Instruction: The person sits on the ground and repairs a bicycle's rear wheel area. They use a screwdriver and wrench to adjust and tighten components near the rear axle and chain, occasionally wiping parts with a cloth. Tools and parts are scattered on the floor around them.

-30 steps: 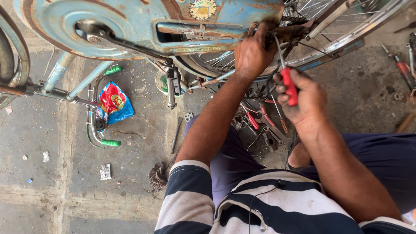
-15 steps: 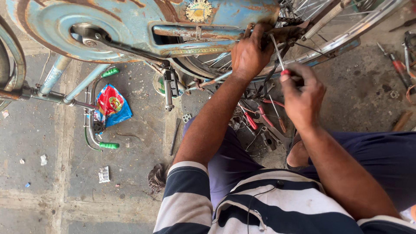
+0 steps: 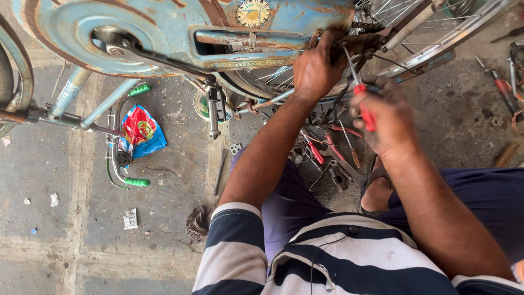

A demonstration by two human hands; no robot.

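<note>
A worn blue bicycle chain cover (image 3: 180, 27) with rust patches runs across the top, beside the spoked rear wheel (image 3: 436, 33). My left hand (image 3: 316, 65) grips the rear end of the chain cover near the wheel hub. My right hand (image 3: 385, 117) is closed on a red-handled screwdriver (image 3: 363, 101), whose metal shaft points up toward the hub by my left hand's fingers. The tip is hidden behind the frame parts.
Red-handled pliers (image 3: 316, 150) and other tools lie in a pile on the concrete under the wheel. A pedal (image 3: 214, 109) hangs down. A handlebar with green grips (image 3: 134, 180) and a red-blue wrapper (image 3: 143, 134) lie to the left. Another screwdriver (image 3: 505, 90) lies at right.
My right hand with the screwdriver has dropped slightly and turned, the shaft still aimed at the hub. My left hand keeps its grip on the cover's end.
</note>
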